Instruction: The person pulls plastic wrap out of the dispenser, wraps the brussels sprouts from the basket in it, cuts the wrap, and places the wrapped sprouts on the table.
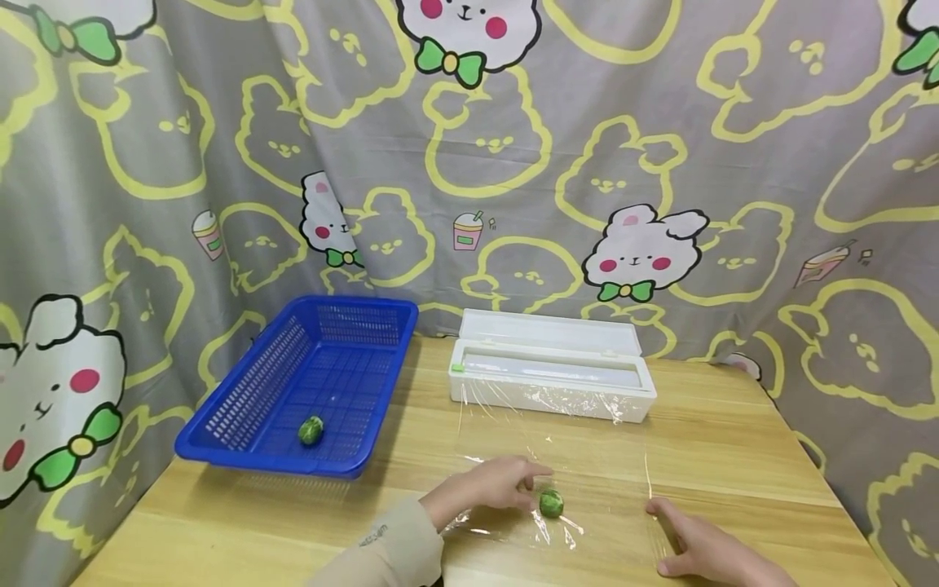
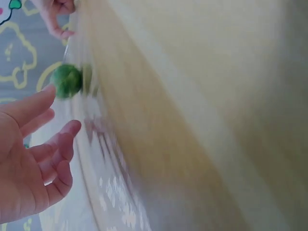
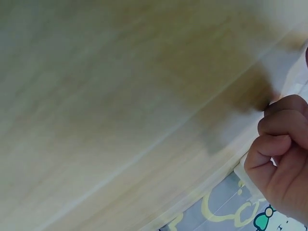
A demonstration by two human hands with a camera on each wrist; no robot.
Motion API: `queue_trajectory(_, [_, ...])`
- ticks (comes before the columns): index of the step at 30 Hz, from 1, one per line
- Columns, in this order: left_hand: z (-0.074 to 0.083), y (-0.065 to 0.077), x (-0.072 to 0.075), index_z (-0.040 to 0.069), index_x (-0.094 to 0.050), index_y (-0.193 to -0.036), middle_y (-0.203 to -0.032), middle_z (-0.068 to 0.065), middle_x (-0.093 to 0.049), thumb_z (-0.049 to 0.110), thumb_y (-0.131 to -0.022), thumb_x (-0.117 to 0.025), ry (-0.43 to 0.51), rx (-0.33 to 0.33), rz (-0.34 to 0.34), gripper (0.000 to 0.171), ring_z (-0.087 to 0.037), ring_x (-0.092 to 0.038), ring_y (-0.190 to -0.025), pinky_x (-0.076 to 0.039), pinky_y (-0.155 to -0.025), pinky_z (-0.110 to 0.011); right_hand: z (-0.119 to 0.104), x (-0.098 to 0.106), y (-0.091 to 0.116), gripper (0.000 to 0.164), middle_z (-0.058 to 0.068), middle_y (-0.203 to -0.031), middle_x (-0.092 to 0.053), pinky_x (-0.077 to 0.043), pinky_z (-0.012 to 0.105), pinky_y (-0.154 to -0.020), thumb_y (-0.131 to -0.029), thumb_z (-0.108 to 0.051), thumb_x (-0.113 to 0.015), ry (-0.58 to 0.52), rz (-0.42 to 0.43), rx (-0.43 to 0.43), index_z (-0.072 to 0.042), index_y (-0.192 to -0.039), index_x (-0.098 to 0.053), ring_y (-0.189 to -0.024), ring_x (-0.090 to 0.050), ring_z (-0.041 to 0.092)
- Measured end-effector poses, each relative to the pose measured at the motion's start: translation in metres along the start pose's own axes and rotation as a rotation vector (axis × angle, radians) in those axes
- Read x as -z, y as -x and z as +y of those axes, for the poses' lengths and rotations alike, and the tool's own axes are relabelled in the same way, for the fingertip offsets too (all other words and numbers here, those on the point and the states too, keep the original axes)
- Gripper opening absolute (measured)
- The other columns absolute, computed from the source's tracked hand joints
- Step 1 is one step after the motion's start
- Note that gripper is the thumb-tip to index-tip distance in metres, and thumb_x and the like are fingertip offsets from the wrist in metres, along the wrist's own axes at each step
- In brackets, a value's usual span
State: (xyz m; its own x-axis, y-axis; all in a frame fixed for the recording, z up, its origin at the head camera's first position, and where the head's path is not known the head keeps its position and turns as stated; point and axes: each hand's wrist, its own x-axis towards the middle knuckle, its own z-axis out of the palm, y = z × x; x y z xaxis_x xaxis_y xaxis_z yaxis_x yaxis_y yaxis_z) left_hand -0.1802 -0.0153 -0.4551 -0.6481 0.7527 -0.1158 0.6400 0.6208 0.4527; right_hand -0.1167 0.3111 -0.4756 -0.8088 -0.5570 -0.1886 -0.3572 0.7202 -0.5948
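A sheet of clear plastic wrap (image 1: 601, 469) stretches over the table from the white dispenser (image 1: 552, 398) toward me. On the wrap sits a green Brussels sprout (image 1: 552, 503), also visible in the left wrist view. My left hand (image 1: 497, 483) is just left of the sprout, index finger pointing past it and the others loosely bent; nothing is gripped. In the left wrist view its fingers (image 2: 61, 139) are relaxed and apart. My right hand (image 1: 700, 542) holds the wrap's right edge between thumb and fingers. Its fingers (image 3: 284, 120) look curled in the right wrist view.
A blue plastic basket (image 1: 399, 350) stands at the left with another Brussels sprout (image 1: 311, 430) inside. The dispenser's lid (image 1: 550, 330) is raised, and a green slider (image 1: 458, 368) sits at its left end. A patterned curtain (image 1: 513, 179) hangs behind the wooden table (image 1: 763, 456).
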Motion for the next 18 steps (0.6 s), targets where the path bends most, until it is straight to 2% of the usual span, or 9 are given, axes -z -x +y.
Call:
queue_trajectory(4, [-0.011,0.014,0.006,0.013,-0.046,-0.133,-0.095,0.001,-0.063,0.021,-0.077,-0.07,0.009,0.044,0.017,0.061,-0.004,-0.056,-0.084,-0.045,-0.074,-0.018,0.0,0.0,0.0,0.071,0.031,-0.121,-0.048,-0.041,0.017,-0.079,-0.076,-0.036,-0.07,-0.038,-0.004,0.02,0.006,-0.124,-0.037,-0.103,-0.05,0.008])
queue_trajectory(7, [-0.02,0.028,0.011,0.01,-0.05,-0.127,-0.089,0.003,-0.062,0.02,-0.076,-0.072,0.03,0.07,0.048,0.056,-0.004,-0.055,-0.08,-0.044,-0.072,-0.018,0.001,0.0,0.001,0.074,0.032,-0.12,-0.048,-0.042,0.018,-0.077,-0.074,-0.035,-0.071,-0.051,-0.002,0.034,0.007,-0.124,-0.036,-0.1,-0.05,0.005])
queue_trajectory(10, [-0.029,0.044,0.015,0.011,-0.058,-0.108,-0.081,0.005,-0.059,0.018,-0.073,-0.074,0.034,0.082,0.071,0.039,-0.003,-0.052,-0.073,-0.043,-0.067,-0.017,0.001,-0.001,0.001,0.075,0.033,-0.122,-0.046,-0.041,0.016,-0.078,-0.074,-0.037,-0.07,-0.076,-0.01,0.006,0.006,-0.125,-0.036,-0.101,-0.048,0.002])
queue_trajectory(13, [-0.036,0.06,0.018,0.014,-0.059,-0.085,-0.074,0.009,-0.053,0.016,-0.069,-0.076,0.003,0.072,0.061,0.024,-0.002,-0.046,-0.068,-0.04,-0.064,-0.016,0.003,-0.002,0.003,0.075,0.035,-0.123,-0.043,-0.04,0.014,-0.078,-0.077,-0.035,-0.069,-0.114,-0.007,0.044,0.008,-0.127,-0.033,-0.103,-0.045,-0.002])
queue_trajectory(15, [-0.038,0.071,0.019,0.016,-0.058,-0.078,-0.072,0.012,-0.049,0.018,-0.066,-0.078,-0.026,0.055,0.036,0.023,0.0,-0.043,-0.067,-0.039,-0.063,-0.014,0.005,-0.003,0.004,0.071,0.024,-0.105,-0.055,-0.039,0.012,-0.068,-0.08,-0.029,-0.067,-0.171,-0.017,0.094,0.01,-0.127,-0.03,-0.088,-0.047,-0.006])
queue_trajectory(16, [-0.039,0.076,0.02,0.017,-0.058,-0.077,-0.071,0.012,-0.048,0.02,-0.065,-0.078,-0.047,0.043,0.022,0.023,0.0,-0.041,-0.066,-0.038,-0.062,-0.014,0.006,-0.004,0.005,0.069,0.014,-0.093,-0.057,-0.038,0.012,-0.062,-0.082,-0.026,-0.066,-0.196,-0.023,0.114,0.009,-0.127,-0.029,-0.079,-0.045,-0.008])
queue_trajectory(18, [-0.04,0.084,0.019,0.019,-0.059,-0.077,-0.072,0.015,-0.046,0.024,-0.064,-0.079,-0.087,0.013,0.002,0.024,0.002,-0.04,-0.067,-0.037,-0.062,-0.013,0.007,-0.005,0.006,0.062,-0.005,-0.074,-0.048,-0.033,0.013,-0.052,-0.083,-0.024,-0.065,-0.199,-0.013,0.143,0.004,-0.126,-0.03,-0.063,-0.038,-0.008])
